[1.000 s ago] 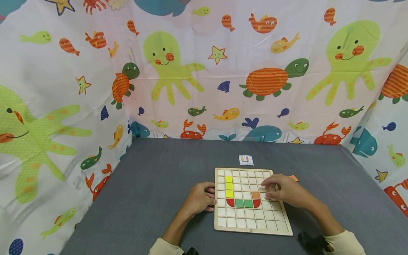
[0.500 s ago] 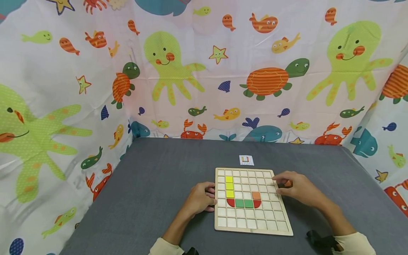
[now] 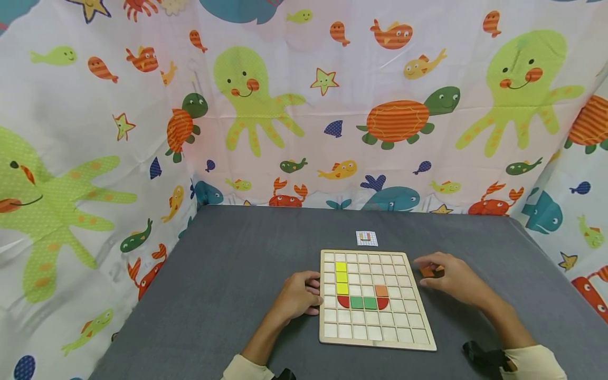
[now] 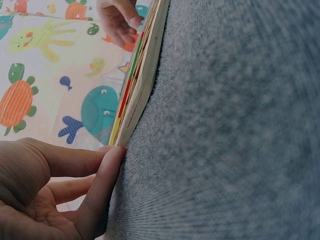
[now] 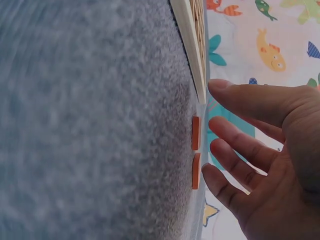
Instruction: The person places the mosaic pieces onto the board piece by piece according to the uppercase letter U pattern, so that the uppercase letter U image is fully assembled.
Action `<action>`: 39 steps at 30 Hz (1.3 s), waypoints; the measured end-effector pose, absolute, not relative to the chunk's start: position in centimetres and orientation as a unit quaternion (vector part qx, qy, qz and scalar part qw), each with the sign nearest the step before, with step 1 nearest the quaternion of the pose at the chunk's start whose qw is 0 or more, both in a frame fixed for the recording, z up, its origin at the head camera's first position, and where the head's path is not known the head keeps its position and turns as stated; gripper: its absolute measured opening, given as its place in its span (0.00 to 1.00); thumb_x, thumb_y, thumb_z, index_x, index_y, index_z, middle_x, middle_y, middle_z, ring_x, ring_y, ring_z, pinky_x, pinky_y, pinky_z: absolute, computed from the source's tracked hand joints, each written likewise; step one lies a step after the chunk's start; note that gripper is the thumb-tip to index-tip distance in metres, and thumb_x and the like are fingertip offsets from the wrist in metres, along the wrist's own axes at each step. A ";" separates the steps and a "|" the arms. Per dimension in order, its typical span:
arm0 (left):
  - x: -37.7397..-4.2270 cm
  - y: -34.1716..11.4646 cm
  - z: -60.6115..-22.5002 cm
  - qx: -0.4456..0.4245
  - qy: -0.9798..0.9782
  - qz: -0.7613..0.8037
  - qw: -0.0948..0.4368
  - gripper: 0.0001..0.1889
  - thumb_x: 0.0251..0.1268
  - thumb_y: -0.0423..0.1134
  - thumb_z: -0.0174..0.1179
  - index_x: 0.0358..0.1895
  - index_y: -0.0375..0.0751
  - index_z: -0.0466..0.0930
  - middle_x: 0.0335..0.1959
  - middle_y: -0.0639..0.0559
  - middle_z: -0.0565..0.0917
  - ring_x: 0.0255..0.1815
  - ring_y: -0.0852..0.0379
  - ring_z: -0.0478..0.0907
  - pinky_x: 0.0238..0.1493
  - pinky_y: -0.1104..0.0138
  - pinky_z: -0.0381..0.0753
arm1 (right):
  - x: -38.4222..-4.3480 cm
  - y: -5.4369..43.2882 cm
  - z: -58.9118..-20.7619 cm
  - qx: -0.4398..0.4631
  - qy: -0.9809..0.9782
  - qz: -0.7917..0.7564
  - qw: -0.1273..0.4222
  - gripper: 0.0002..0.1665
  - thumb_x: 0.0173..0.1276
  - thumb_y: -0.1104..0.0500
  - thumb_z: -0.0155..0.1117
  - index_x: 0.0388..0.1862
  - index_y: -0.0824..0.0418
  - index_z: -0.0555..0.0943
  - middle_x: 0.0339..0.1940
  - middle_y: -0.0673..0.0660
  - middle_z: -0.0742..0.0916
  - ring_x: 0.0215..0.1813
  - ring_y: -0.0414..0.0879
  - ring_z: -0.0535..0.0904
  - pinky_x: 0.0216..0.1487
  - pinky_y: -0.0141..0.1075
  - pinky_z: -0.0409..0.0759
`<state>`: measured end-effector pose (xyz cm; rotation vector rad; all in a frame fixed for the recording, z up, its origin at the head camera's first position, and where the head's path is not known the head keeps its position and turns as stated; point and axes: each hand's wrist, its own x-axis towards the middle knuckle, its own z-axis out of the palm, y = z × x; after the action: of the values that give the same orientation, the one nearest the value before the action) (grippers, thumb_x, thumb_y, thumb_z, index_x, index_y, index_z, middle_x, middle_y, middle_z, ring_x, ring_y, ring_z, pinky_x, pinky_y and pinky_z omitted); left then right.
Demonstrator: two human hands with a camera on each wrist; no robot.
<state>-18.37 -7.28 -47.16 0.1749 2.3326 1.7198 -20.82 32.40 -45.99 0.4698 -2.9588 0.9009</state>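
A wooden grid board (image 3: 351, 331) lies on the grey cloth, and my left hand (image 3: 298, 295) pinches its left edge between thumb and forefinger. Set in its cells are a column of yellow tiles (image 3: 341, 278), green tiles (image 3: 363, 303) between two rounded red tiles (image 3: 343, 302), and one orange tile (image 3: 381, 291). Beyond the board's right edge my right hand (image 3: 451, 277) hovers over loose orange tiles, fingers spread and nothing between them. In the right wrist view two orange tiles (image 5: 196, 171) lie in a row on the cloth, close by the fingertips.
Behind the board lies a small printed card (image 3: 367, 238) with a coloured U-shape on a grid. The grey tabletop (image 3: 247, 243) reaches back to a curtain (image 3: 304, 121) printed with sea animals, which also hangs at both sides.
My right hand has moved right, from above the board to the loose orange tiles beside it. My left hand and the board have stayed put.
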 end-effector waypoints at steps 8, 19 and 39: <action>-18.4 -7.3 -47.2 0.060 0.797 0.589 0.119 0.31 0.57 0.19 0.71 0.67 0.29 0.79 0.49 0.42 0.82 0.44 0.53 0.82 0.28 0.61 0.92 | -21.0 33.1 -46.0 0.145 -0.954 0.264 -0.007 0.32 0.63 0.53 0.81 0.64 0.63 0.85 0.58 0.65 0.86 0.56 0.61 0.82 0.55 0.66 0.81; -18.4 -7.3 -47.2 0.062 0.799 0.587 0.118 0.31 0.57 0.18 0.71 0.67 0.29 0.79 0.49 0.41 0.82 0.44 0.53 0.83 0.29 0.61 0.92 | -21.1 33.5 -46.3 0.160 -0.955 0.251 -0.006 0.23 0.65 0.57 0.80 0.57 0.63 0.88 0.49 0.55 0.88 0.49 0.50 0.79 0.48 0.49 0.83; -18.3 -7.3 -47.2 0.063 0.800 0.585 0.118 0.31 0.56 0.18 0.70 0.67 0.29 0.79 0.49 0.41 0.82 0.45 0.52 0.83 0.29 0.61 0.92 | -20.7 33.8 -46.5 0.143 -0.962 0.232 0.003 0.20 0.63 0.57 0.81 0.51 0.65 0.91 0.48 0.59 0.88 0.43 0.45 0.79 0.39 0.38 0.78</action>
<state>-18.35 -7.29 -47.17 0.1840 2.3401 1.7118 -20.74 33.78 -46.47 0.4487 -3.0166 0.7271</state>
